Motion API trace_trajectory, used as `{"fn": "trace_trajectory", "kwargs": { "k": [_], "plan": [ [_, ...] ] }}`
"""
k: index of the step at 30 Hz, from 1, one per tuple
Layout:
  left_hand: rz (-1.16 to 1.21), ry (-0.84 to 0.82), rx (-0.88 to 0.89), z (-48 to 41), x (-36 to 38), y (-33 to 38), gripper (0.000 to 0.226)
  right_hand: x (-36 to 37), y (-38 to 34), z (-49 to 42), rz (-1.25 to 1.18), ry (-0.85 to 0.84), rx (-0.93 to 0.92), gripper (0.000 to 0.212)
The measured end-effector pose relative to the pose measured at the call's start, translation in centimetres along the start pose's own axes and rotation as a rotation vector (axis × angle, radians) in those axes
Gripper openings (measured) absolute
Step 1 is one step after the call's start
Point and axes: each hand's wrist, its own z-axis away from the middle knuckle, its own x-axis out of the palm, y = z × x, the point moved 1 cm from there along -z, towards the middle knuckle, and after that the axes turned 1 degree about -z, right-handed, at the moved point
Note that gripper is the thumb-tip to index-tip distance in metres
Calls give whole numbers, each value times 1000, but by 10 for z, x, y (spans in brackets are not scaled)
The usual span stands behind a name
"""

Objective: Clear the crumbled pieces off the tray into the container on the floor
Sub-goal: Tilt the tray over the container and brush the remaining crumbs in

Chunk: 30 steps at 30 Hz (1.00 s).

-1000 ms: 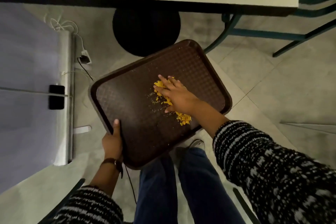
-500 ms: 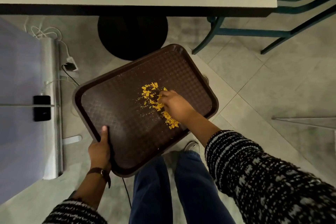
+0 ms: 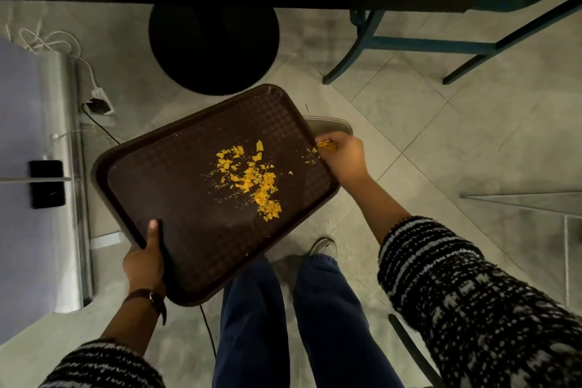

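While the left hand clamps the near-left rim of the brown tray, thumb on top, so it stays level over the floor, the right hand is at the tray's far-right edge, fingers pinched on a few yellow crumbs. The container peeks out just beyond that edge, probably why the hand goes there. Most crumbled pieces lie in the tray's middle. Half a second before, the right hand was pressing on this heap; now it has left it.
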Motion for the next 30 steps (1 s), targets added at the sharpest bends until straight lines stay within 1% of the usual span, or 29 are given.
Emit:
{"fn": "trace_trajectory", "kwargs": {
  "k": [4,6,8,9,12,16,18,20,22,24,27,30],
  "plan": [
    [-31,37,-11,-10,-5,-1,80,-12,15,-19,63,59,114,23],
    [-35,44,-15,-15,-8,-2,87,-9,26,-30,115,3,153,25],
    [-3,46,-13,-20,-8,-5,97,-5,33,-38,202,-101,175,31],
    [7,47,-13,-21,-8,-5,97,-3,35,-41,232,-150,176,31],
    [-9,54,-16,-19,-6,-1,78,0,34,-42,264,-213,141,28],
    [-90,66,-1,-13,-3,0,77,8,28,-33,262,-180,148,30],
    [-108,65,-10,-10,-3,1,77,16,17,-23,154,-159,121,28],
    [-122,51,-25,-8,-2,3,80,28,0,-11,11,-133,54,33],
    [-96,22,-48,-7,-1,4,80,43,-18,-3,-80,-138,-51,37],
    [-81,-22,-58,-7,-2,6,81,57,-37,0,-127,-204,-249,36],
    [-92,-67,-34,-8,-7,13,79,76,-58,-2,5,-409,-501,36],
    [-100,-71,7,-8,-13,21,74,92,-62,-7,186,-543,-628,45]
  ]
}}
